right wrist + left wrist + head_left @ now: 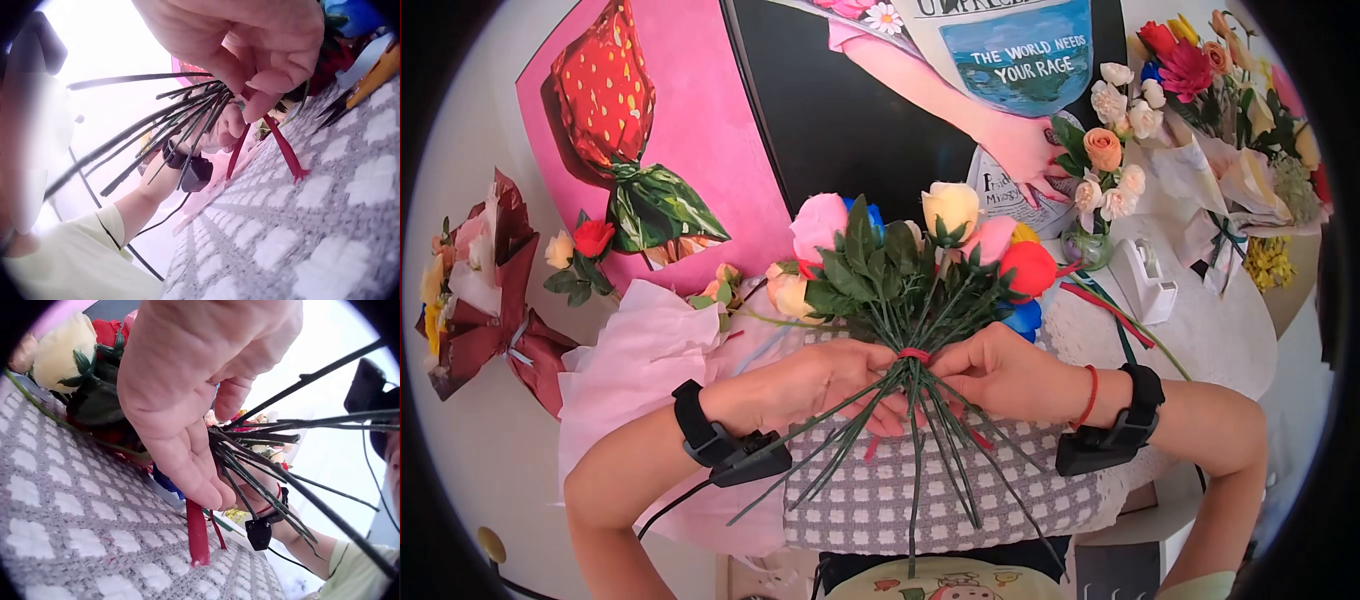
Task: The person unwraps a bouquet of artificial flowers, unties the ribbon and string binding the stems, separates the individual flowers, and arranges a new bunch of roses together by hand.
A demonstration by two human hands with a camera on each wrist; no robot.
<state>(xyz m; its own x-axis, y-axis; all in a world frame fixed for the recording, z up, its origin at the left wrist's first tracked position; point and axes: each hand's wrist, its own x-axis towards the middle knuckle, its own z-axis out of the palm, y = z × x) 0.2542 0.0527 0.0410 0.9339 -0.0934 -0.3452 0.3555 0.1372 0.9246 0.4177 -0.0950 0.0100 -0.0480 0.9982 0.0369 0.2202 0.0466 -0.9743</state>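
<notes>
being gripped: one bouquet (880, 262), stems (914, 380) clamped by fingers of left hand (832, 380); one ribbon (914, 354), two tails (284, 147) hanging, pinched by fingers of right hand (1010, 372).

Craft setup, home or small flower studio, can't tell which. Reference: checked mat (840, 525) on worktop (1225, 345). Flower bunch (880, 265) over it, wrapped bouquets (490, 310) left and right, pink wrapping paper (625, 370) just left, tape dispenser (1140, 280) right, scissors (375, 75) on it, paintings (710, 90) behind.
</notes>
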